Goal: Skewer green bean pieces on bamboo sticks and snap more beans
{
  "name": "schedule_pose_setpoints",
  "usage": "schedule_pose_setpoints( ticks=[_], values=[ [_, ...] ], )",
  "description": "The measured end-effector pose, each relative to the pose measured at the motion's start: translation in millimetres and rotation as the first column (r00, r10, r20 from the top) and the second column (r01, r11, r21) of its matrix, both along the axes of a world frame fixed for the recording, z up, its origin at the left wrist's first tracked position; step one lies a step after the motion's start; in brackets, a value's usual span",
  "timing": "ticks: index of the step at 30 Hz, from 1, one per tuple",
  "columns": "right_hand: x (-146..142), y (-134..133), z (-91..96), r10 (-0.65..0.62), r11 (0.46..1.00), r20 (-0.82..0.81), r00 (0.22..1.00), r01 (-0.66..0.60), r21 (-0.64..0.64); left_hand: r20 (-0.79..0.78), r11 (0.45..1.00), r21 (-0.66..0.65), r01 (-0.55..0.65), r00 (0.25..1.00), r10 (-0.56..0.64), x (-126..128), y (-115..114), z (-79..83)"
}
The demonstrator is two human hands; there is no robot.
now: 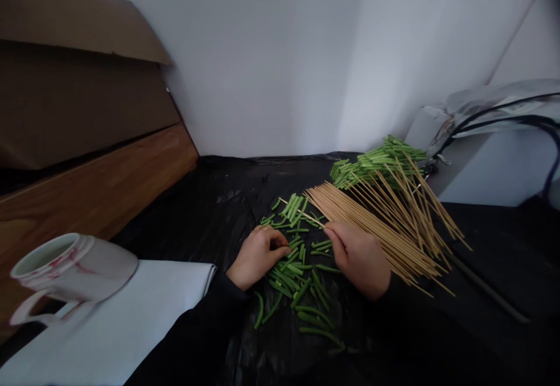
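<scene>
Black sleeves fill the bottom of the head view, running up to two bare hands held apart, with a narrow gap between them. The left hand is curled just left of that gap, its fingertips pinched toward the right hand, though whether they grip a bean piece is hidden. The right hand pinches a single thin bamboo skewer, whose tip points past the left hand's knuckles. Cut green beans lie scattered under and between the hands on a black plastic sheet. Beyond the right hand, a loose fan of bamboo skewers overlaps a heap of more bean pieces. Far left of the left hand, a red-stained white mug rests on white paper. A slip could drive the sharp tip into the left fingers, too much force could split a bean, and a swinging left elbow could upset the mug.
</scene>
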State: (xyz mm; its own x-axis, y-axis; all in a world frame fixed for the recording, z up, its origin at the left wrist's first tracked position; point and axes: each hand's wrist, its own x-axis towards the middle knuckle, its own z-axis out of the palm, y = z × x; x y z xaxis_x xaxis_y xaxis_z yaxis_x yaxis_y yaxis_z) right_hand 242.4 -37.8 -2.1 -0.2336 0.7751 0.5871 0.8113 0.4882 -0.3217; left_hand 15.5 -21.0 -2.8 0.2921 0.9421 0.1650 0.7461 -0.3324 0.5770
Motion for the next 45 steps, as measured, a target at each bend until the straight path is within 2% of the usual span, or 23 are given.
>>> schedule_pose_setpoints(
  ticks=[4, 9, 22, 26, 29, 32, 36, 39, 41, 45],
  values=[
    [-1, 0, -0.5, 0.014, 1.000, 0.022, 1.000, -0.014, -0.006, -0.061, 0.998, 0.011, 0.057, 0.997, -0.056, -6, 0, 2.8],
    [-3, -2, 0.2, 0.015, 1.000, 0.040, 0.999, -0.014, -0.027, -0.112, 1.000, 0.007, 0.008, 0.994, -0.007, -3, -2, 2.0],
    [-3, -3, -1.8, 0.017, 1.000, 0.024, 1.000, -0.017, -0.024, -0.078, 0.998, -0.007, 0.069, 0.995, -0.070, 1, -3, 6.3],
    [-2, -2, -2.9, 0.028, 1.000, 0.002, 1.000, -0.028, -0.010, 0.006, 1.000, 0.013, 0.028, 1.000, -0.028, 0, -2, 5.5],
    [-2, -2, -3.6, 0.035, 0.999, -0.022, 0.999, -0.035, 0.003, 0.175, 0.997, 0.028, -0.072, 0.982, 0.066, -2, 1, 3.7],
    [-1, -3, -3.6, 0.043, 0.999, -0.030, 0.999, -0.043, 0.009, 0.461, 0.988, -0.088, -0.125, 0.874, 0.151, -4, 4, 3.6],
    [-2, -4, -3.5, 0.073, 0.997, 0.000, 0.997, -0.073, -0.004, 0.778, 0.948, -0.315, -0.035, 0.563, 0.279, -5, 5, 6.4],
    [-4, -5, -4.1, 0.098, 0.995, 0.029, 0.995, -0.097, -0.022, 0.851, 0.896, -0.440, 0.056, 0.343, 0.397, -6, 6, 8.7],
    [-4, -5, -4.9, 0.101, 0.994, 0.036, 0.994, -0.100, -0.034, 0.856, 0.873, -0.480, 0.084, 0.264, 0.444, -7, 7, 10.3],
    [-5, -5, -7.1, 0.103, 0.993, 0.048, 0.994, -0.100, -0.056, 0.859, 0.865, -0.491, 0.098, 0.219, 0.463, -9, 7, 12.7]
  ],
)
